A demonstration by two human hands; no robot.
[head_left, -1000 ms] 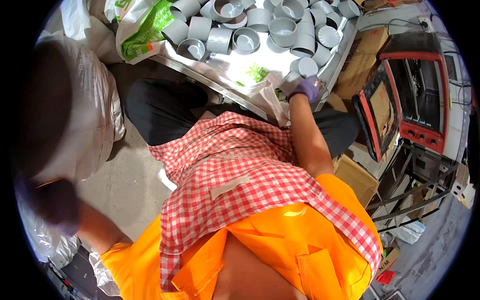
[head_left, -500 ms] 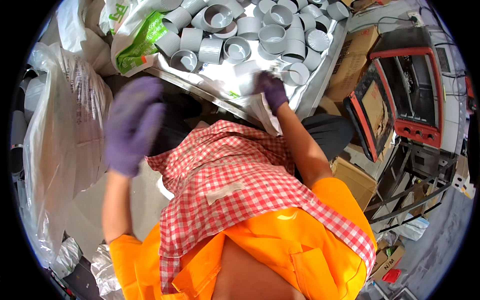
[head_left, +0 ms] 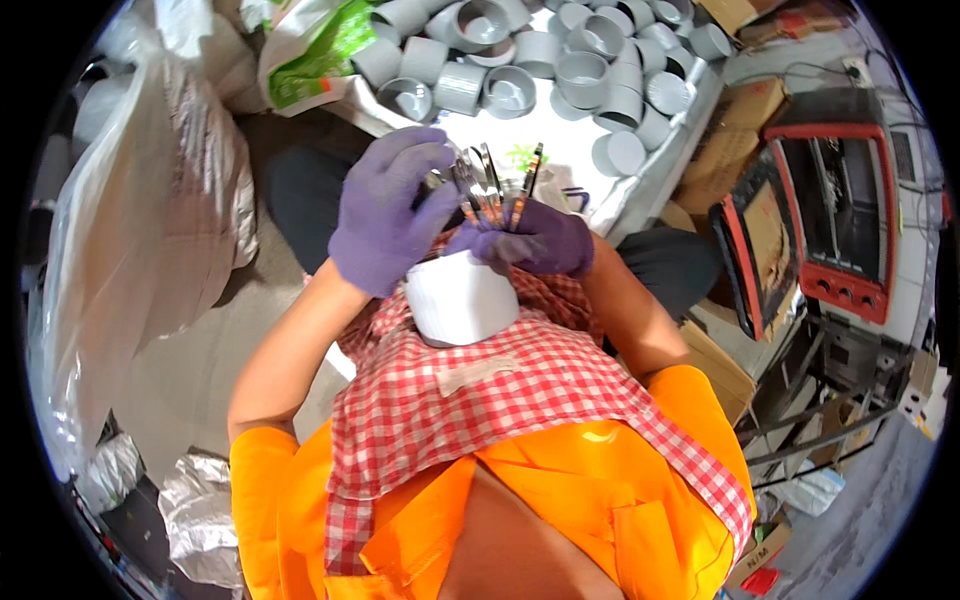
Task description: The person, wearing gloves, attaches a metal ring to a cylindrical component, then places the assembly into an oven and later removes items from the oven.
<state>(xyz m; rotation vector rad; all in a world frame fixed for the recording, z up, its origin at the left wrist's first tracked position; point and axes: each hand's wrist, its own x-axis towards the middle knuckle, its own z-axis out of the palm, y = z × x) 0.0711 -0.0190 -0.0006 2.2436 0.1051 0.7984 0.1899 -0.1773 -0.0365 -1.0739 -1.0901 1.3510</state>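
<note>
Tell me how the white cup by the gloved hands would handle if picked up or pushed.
The cup is probably stiff: no sag or dent shows in it. Laid on its side and pushed, it would likely roll, since it looks round.

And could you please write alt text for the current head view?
The purple-gloved right hand holds thin shiny strips by a pale cup, the purple-gloved left hand close to them. Beyond, grey cups crowd white sheeting; a red oven stands open at right.
</note>
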